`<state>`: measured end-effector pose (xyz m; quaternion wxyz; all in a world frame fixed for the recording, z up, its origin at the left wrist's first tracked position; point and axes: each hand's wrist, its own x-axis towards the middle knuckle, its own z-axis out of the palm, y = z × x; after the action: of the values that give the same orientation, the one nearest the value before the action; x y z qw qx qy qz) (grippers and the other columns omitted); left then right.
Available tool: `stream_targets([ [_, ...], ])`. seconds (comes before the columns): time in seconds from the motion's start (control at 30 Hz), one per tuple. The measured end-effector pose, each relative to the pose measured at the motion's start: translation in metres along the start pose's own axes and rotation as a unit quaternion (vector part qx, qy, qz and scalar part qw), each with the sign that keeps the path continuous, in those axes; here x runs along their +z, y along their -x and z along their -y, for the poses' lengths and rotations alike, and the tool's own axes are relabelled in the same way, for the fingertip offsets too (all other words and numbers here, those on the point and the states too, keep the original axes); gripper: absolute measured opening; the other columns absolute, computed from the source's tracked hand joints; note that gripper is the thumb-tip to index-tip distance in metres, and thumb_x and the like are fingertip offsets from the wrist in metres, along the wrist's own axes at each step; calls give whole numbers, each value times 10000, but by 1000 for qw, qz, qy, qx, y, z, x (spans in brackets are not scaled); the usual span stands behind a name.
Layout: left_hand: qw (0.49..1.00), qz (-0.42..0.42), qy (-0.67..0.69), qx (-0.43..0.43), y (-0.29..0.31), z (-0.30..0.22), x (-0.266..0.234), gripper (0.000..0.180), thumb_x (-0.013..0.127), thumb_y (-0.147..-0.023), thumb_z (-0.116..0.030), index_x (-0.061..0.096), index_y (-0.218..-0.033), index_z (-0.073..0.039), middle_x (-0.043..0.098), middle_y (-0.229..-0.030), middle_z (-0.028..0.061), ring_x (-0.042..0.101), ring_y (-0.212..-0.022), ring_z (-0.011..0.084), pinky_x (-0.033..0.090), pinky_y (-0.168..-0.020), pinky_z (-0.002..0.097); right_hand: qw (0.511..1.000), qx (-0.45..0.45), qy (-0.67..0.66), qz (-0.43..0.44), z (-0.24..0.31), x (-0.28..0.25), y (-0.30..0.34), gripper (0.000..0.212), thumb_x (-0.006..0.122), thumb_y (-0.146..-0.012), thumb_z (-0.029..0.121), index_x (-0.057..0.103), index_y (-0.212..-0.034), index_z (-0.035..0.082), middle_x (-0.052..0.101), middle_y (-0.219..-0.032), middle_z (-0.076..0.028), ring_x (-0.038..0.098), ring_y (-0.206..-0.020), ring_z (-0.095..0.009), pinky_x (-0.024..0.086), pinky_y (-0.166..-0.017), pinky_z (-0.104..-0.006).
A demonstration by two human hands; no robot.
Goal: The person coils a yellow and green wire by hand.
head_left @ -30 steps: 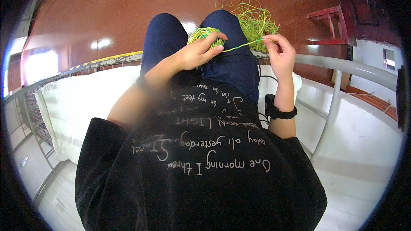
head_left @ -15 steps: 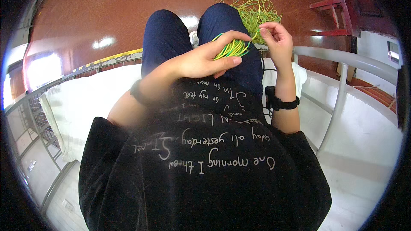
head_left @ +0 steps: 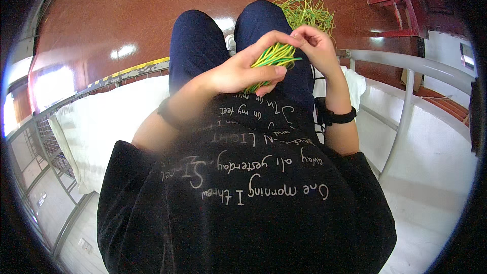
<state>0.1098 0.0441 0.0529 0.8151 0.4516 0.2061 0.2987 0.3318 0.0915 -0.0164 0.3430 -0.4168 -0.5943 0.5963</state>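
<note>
My left hand (head_left: 238,70) is wrapped round a coil of thin yellow-green wire (head_left: 275,57), held above my lap with its strands fanning out between thumb and fingers. My right hand (head_left: 318,50) is closed in a pinch at the tip of my left index finger, by the far right side of the coil. The strand in that pinch is mostly hidden by the fingers. Past my right knee, a loose tangle of the same wire (head_left: 306,12) lies in a heap with stray loops sticking up.
I sit on a bed with white bedding (head_left: 116,116). A grey metal rail (head_left: 431,62) runs along my right side, and a striped yellow-black edge (head_left: 134,68) lies to my left. On the red-brown floor (head_left: 152,0) stands a red wooden stool (head_left: 398,12) at the far right.
My right hand has come left from the tangle to meet my left fingertips. The coil has turned in my left hand, and more of its strands show.
</note>
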Motion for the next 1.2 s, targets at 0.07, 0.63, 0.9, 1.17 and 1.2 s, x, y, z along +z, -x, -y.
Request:
stream_targets([
  [0.07, 1000, -7, 6, 22, 0, -4, -1, 506, 513, -913, -186, 270, -1342, -72, 469, -723, 67, 422, -469, 95, 359, -448, 209, 1000, 5, -5, 27, 3, 2, -3, 175, 597, -912, 200, 620, -887, 29, 595, -841, 25, 534, -808, -58, 431, -748, -214],
  [0.63, 979, -45, 71, 184, -19, -58, -22, 494, 455, -890, -155, 277, -1338, -47, 430, -710, 105, 416, -447, 96, 373, -425, 226, 967, 77, 240, -37, -61, -74, -35, 212, 605, -880, 145, 604, -1070, 51, 624, -1033, -39, 576, -983, -162, 454, -871, -312],
  [0.9, 976, -95, 16, 194, -40, -84, -26, 625, 457, -888, -281, 204, -1388, -4, 378, -697, 68, 374, -388, 68, 351, -355, 213, 969, 91, 227, 13, -88, -52, -60, 400, 649, -853, 204, 551, -1222, 85, 574, -1208, -95, 523, -1154, -219, 435, -965, -369],
  [1.17, 974, -78, 23, 213, -47, -95, -29, 629, 440, -894, -286, 194, -1398, -2, 376, -705, 57, 366, -376, 53, 349, -345, 206, 955, 21, 294, -22, -90, -41, -104, 416, 634, -864, 225, 528, -1249, 107, 574, -1101, -97, 559, -1022, -221, 465, -884, -354],
  [1.2, 974, -75, 24, 214, -47, -96, -29, 628, 440, -895, -286, 194, -1399, -2, 376, -705, 56, 366, -376, 53, 349, -345, 206, 950, 30, 311, -9, -86, -41, -108, 390, 629, -867, 230, 545, -1226, 102, 569, -1089, -105, 560, -1009, -221, 466, -862, -348],
])
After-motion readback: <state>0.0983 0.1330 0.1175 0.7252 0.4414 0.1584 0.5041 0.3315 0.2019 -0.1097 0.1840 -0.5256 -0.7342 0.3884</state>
